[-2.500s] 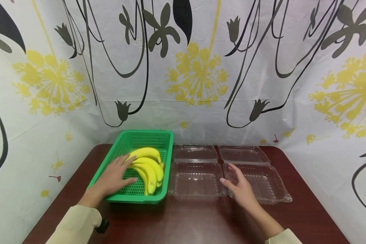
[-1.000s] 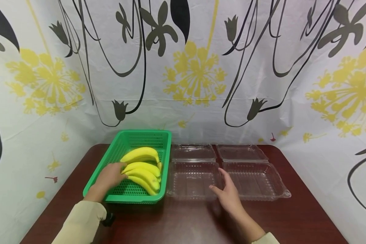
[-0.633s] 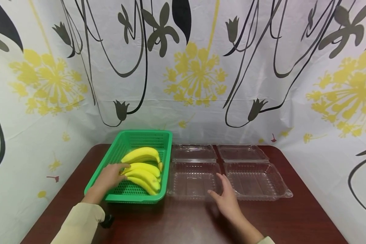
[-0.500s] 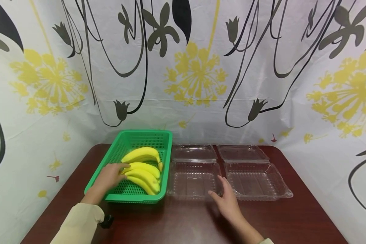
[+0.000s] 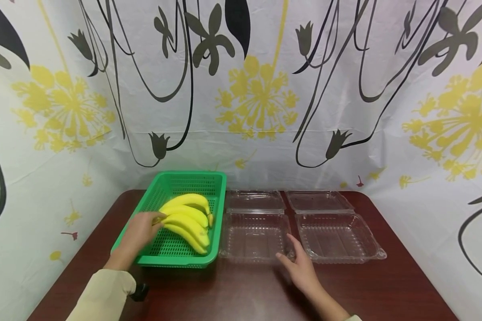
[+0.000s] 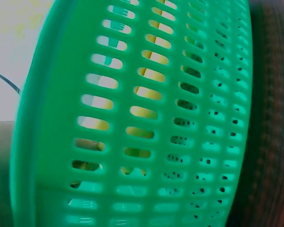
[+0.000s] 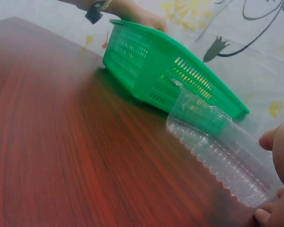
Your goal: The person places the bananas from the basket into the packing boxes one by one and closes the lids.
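Inside a green slotted basket (image 5: 172,260) lie yellow bananas, a front bunch (image 5: 186,227) with another banana (image 5: 189,200) behind it. My left hand (image 5: 136,234) reaches over the basket's left side and pinches the front bunch at its stem end. The basket's slotted wall (image 6: 165,99) fills the left wrist view, with yellow showing through the slots. My right hand (image 5: 304,271) is at the front right corner of a clear plastic clamshell box (image 5: 255,243), fingers loosely extended and holding nothing. In the right wrist view its thumb and fingertips (image 7: 266,140) are beside that box's edge.
A second clear clamshell box (image 5: 341,240) stands to the right, its lid folded back like the first one's. Everything is on a dark red-brown table (image 5: 249,294). A patterned white cloth (image 5: 261,156) hangs behind and at both sides.
My left hand went from spread over the bananas to pinching the front bunch's stem end, and the bunch has just shifted slightly. My right hand moved a little left and nearer me.
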A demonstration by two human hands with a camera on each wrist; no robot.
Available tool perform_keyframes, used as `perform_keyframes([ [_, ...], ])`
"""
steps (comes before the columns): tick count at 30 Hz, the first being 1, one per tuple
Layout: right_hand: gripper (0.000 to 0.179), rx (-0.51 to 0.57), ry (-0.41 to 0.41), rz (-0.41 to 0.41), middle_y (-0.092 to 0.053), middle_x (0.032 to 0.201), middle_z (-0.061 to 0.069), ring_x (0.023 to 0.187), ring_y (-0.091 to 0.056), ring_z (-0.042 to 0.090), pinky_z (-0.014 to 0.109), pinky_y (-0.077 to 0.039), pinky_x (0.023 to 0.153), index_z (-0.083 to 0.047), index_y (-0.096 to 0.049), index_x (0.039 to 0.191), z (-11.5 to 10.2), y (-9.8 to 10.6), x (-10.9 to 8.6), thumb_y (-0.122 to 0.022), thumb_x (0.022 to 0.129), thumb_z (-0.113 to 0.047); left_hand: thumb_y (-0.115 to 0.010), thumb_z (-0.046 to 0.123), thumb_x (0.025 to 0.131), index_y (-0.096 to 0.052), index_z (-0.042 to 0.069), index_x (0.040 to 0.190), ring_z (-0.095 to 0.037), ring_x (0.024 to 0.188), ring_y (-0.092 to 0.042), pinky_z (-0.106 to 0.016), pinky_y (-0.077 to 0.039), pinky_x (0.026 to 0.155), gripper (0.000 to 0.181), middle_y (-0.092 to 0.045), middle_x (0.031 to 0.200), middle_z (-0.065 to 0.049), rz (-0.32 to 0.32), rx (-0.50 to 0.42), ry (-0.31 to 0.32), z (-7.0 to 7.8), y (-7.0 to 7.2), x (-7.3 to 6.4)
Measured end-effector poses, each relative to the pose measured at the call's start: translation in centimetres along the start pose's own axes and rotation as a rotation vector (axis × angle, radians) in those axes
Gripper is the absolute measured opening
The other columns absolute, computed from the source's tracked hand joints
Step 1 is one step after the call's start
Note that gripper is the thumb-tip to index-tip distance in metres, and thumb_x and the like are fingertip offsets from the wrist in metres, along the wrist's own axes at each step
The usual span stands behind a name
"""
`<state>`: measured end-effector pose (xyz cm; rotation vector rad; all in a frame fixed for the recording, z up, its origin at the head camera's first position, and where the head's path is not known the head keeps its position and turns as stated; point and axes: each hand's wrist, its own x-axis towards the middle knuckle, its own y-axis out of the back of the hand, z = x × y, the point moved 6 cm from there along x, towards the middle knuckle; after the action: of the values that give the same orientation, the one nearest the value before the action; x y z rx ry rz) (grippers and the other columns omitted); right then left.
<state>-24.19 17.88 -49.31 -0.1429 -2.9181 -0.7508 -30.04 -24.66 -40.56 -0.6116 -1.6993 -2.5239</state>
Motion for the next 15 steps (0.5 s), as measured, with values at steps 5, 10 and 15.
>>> perform_keyframes([
  [5,0.070,0.034,-0.032,-0.016,-0.049,0.132,0.022,0.043,-0.031,0.005,0.025,-0.033,0.041,-0.012,-0.038,0.147,0.3,0.0,0.0,-0.072,0.087,-0.021,-0.077,0.010,0.082,-0.074,0.005,0.107,-0.036,0.081,-0.065,-0.050,-0.052,0.066,0.025,-0.071,0.096,-0.016,0.100,0.010,0.011,0.3,1.1,0.3],
  [10,0.071,0.048,-0.064,-0.017,-0.048,0.134,0.020,0.046,-0.032,0.007,0.024,-0.034,0.042,-0.015,-0.037,0.148,0.8,-0.1,-0.1,-0.072,0.087,-0.020,-0.075,0.011,0.085,-0.073,0.005,0.109,-0.037,0.081,-0.062,-0.054,-0.049,0.071,0.025,-0.071,0.096,-0.017,0.173,0.009,0.051,0.6,2.0,0.6],
  [15,0.070,0.088,-0.086,-0.017,-0.043,0.143,0.019,0.056,-0.036,0.012,0.029,-0.037,0.053,-0.016,-0.036,0.148,1.0,-0.3,-0.2,-0.072,0.088,-0.021,-0.075,0.010,0.085,-0.073,0.004,0.109,-0.037,0.076,-0.060,-0.054,-0.047,0.067,0.024,-0.071,0.092,-0.018,0.234,-0.022,0.086,1.2,2.7,1.0],
])
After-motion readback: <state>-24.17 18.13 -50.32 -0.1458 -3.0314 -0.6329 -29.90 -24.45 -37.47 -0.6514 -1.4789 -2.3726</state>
